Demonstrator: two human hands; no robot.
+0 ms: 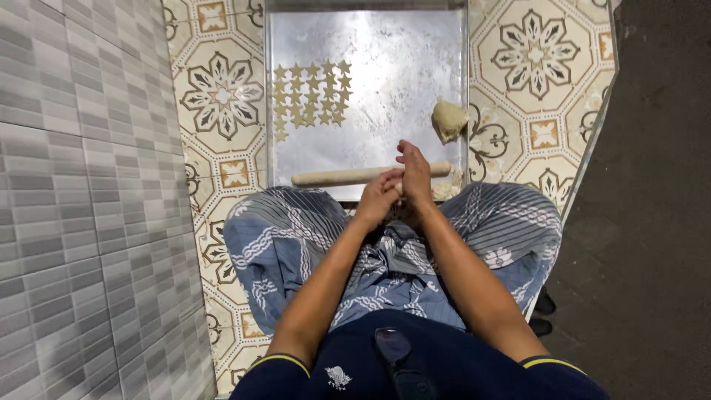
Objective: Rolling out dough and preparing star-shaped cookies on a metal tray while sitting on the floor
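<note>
Centrally, the left hand (379, 194) and right hand (413, 172) are pressed together; whatever is gripped between them is hidden. Just beyond, a rolling pin (355, 176) is laid across the metal tray (400, 52), with star cutouts (311, 95) upper left and a dough lump (448, 120) right.

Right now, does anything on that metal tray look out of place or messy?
Nothing stands out. The star-shaped dough cutouts lie in neat rows on the metal tray, the beige dough lump sits at its right edge, and the wooden rolling pin lies flat along the near side.
</note>
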